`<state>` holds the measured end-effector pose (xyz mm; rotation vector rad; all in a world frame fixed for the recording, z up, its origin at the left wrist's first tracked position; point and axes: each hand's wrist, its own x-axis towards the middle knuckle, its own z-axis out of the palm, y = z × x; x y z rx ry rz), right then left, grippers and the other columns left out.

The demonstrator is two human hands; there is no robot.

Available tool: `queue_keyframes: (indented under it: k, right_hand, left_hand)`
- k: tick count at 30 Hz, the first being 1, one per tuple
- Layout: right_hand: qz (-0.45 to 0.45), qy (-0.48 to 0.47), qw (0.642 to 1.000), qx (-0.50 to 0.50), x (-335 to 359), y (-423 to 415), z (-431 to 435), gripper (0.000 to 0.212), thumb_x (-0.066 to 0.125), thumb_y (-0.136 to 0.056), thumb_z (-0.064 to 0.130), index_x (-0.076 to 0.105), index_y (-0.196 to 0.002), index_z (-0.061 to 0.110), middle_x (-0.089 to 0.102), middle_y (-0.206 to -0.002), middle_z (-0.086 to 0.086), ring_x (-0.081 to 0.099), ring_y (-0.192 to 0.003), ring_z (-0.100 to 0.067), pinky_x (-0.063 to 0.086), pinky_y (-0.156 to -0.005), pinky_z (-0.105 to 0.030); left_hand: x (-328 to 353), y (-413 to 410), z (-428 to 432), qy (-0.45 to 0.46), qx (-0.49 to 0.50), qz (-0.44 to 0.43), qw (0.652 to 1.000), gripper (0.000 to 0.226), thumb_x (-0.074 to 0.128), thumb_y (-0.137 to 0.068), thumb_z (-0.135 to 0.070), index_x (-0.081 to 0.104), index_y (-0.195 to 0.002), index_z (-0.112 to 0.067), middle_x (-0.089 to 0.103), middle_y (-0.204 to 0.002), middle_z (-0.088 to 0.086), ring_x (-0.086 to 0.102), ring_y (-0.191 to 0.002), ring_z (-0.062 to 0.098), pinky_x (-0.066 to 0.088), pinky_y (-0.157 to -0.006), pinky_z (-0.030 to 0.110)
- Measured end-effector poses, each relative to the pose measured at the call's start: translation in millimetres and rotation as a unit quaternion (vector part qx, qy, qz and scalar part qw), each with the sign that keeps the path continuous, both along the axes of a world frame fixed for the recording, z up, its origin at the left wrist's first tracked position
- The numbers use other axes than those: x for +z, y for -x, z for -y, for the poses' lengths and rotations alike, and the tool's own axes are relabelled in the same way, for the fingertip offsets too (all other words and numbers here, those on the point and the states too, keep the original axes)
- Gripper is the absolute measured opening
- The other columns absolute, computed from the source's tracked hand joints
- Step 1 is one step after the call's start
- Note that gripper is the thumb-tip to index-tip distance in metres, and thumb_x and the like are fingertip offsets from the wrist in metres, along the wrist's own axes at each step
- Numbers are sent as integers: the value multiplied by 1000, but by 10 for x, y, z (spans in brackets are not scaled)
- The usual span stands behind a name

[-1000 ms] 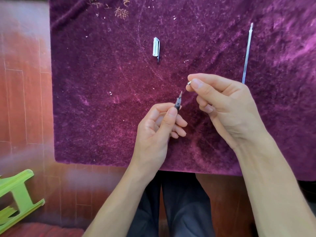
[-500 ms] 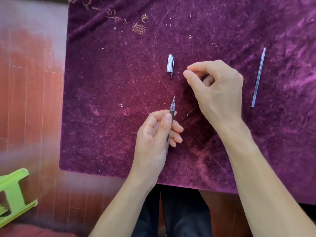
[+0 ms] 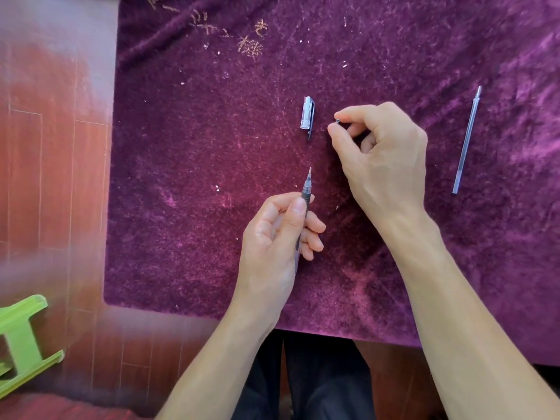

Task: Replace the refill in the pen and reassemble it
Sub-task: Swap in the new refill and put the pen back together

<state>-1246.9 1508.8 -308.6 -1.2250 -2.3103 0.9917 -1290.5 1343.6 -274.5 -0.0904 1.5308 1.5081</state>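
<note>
Over purple cloth (image 3: 188, 207): pen (image 3: 306, 195) gripped in left hand (image 3: 272, 241), tiny tip piece (image 3: 337, 120) pinched by right hand (image 3: 381, 159) near cap (image 3: 307, 113). Could slip, vanish into pile; could miss point.

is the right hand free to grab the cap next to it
Probably not yet: the right hand is pinching a tiny part at its fingertips. The cap lies uncovered just beside it on the cloth.

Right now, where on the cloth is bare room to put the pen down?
Free: the cloth left of the cap, and between the right hand and the refill. Crowded: between cap, pen and both hands.
</note>
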Motion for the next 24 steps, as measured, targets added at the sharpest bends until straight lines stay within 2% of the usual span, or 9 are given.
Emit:
queue_keyframes:
  k: [9,16,19,21,24]
  right_hand:
    - [9,-1,1000,1,7,6,-1,15,75,-97,24,81,-109,17,71,-91,-1,44,-63,7,48,-67,-21]
    - [-3,16,1000,-23,168,-59,29,17,79,-94,27,81,-109,19,72,-89,-1,48,-59,1,49,-67,-19]
    - [-67,85,992,-60,330,-210,129,9,76,-97,30,81,-102,26,76,-84,4,57,-59,-2,50,-63,-15]
    - [-113,175,975,-74,407,-361,224,9,74,-99,29,83,-97,27,77,-78,10,61,-61,3,48,-61,-11]
    - [-132,308,941,-50,426,-595,371,11,74,-101,24,84,-98,21,72,-70,22,61,-58,7,45,-60,-4]
  left_hand:
    - [0,14,-11,4,-8,-4,1000,22,52,-103,-24,65,-112,-9,69,-81,4,62,-63,11,50,-58,24]
    - [65,14,-4,-2,-15,-3,1000,31,55,-95,-34,65,-112,-10,69,-81,5,61,-63,11,50,-58,25]
    - [97,-28,21,-3,-31,-11,999,30,55,-96,-34,65,-112,-10,70,-81,4,60,-62,11,49,-58,25]
    - [122,-68,38,-3,-42,-14,999,29,55,-98,-34,66,-111,-11,70,-80,3,59,-61,11,47,-56,24]
    - [149,-135,64,4,-55,-17,998,27,54,-100,-32,66,-110,-10,69,-79,3,56,-57,10,45,-53,22]
